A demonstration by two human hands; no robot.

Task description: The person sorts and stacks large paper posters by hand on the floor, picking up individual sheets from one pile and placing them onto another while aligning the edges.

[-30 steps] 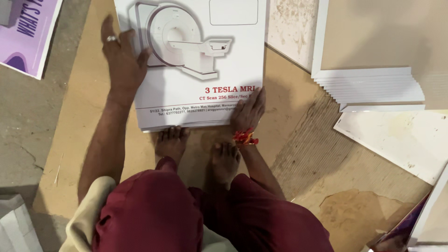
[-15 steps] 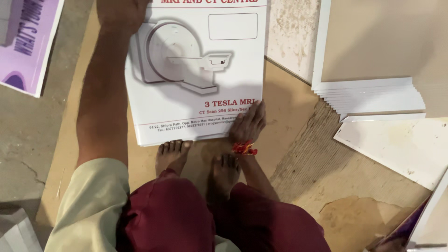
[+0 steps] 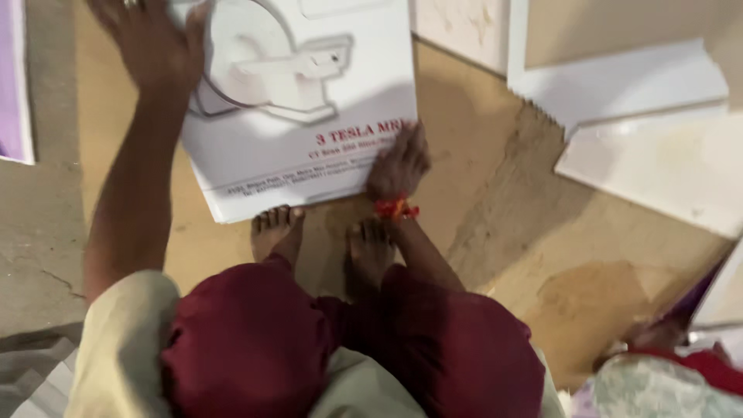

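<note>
A large white printed sheet (image 3: 309,147) with a grey scanner picture and red and dark lettering lies on a brown cardboard-covered floor (image 3: 480,224). My left hand (image 3: 151,42), wearing a ring, rests flat on the sheet's upper left part. My right hand (image 3: 398,162), with a red thread at the wrist, presses on the sheet's lower right corner. My bare feet (image 3: 321,236) stand just below the sheet's near edge, and my knees in dark red cloth fill the bottom.
A stack of white sheets (image 3: 619,81) lies at the upper right, with another white sheet (image 3: 658,170) below it. A purple printed sheet (image 3: 14,77) is at the left edge. Another person's patterned clothing (image 3: 658,379) shows at the bottom right.
My left hand has stayed up at the sheet's top left while the view shifted and blurred. The right hand remains on the lower right corner.
</note>
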